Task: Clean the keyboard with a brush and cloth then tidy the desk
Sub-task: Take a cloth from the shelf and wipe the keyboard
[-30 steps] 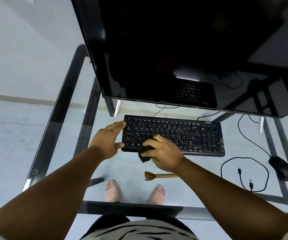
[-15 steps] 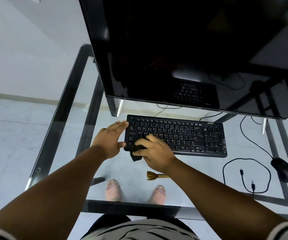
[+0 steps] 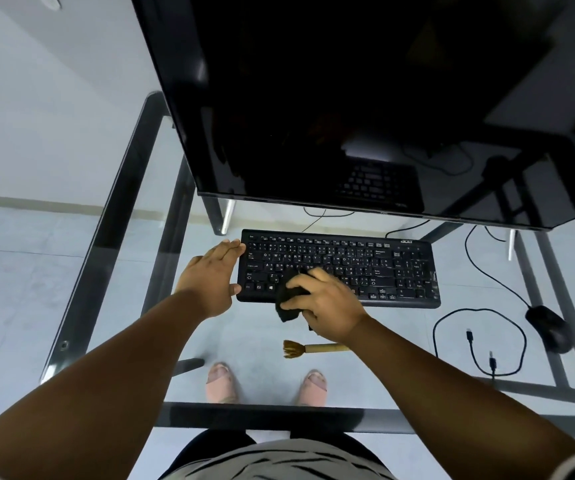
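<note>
A black keyboard [image 3: 365, 263] lies on the glass desk [image 3: 130, 237] below the monitor. My left hand [image 3: 211, 273] presses flat against the keyboard's left end, fingers together, thumb at its front corner. My right hand [image 3: 324, 303] is shut on a bunched black cloth [image 3: 288, 299], which rests on the keys at the keyboard's lower left and hangs over its front edge. A small brush [image 3: 308, 348] with tan bristles and a wooden handle lies on the glass just in front of my right wrist, which covers part of the handle.
A large dark monitor [image 3: 348, 98] leans over the back of the desk. To the right lie a black mouse [image 3: 549, 327] and a looped black cable [image 3: 480, 337] with loose plugs. Two feet show through the glass. The desk's dark frame runs along the front edge.
My right hand with the cloth slid left along the lower keys, then came back slightly to the right. My left hand has stayed against the keyboard's left end.
</note>
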